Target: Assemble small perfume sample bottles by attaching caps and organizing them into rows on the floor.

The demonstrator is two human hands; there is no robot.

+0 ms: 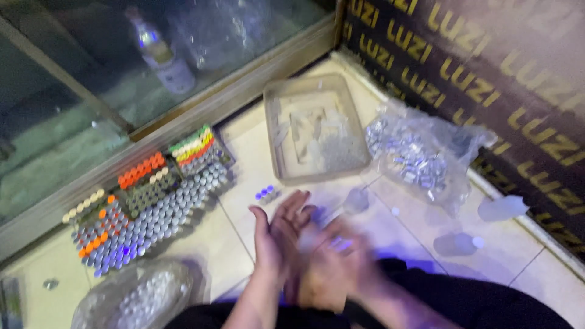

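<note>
Packed block of capped vials (146, 207) sits at my 10 o'clock on the tiles. My left hand (277, 237) is flat open, palm right, holding nothing. My right hand (332, 268) is pressed against it, too blurry to tell its grip. Two blue-capped vials (267, 195) stand just past my left fingertips at 12, nearer that hand.

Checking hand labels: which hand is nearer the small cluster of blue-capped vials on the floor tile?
Left. The left hand is just below-right of the small cluster of blue-capped vials, fingers close to it. The blurred right hand sits farther right and lower.
</note>
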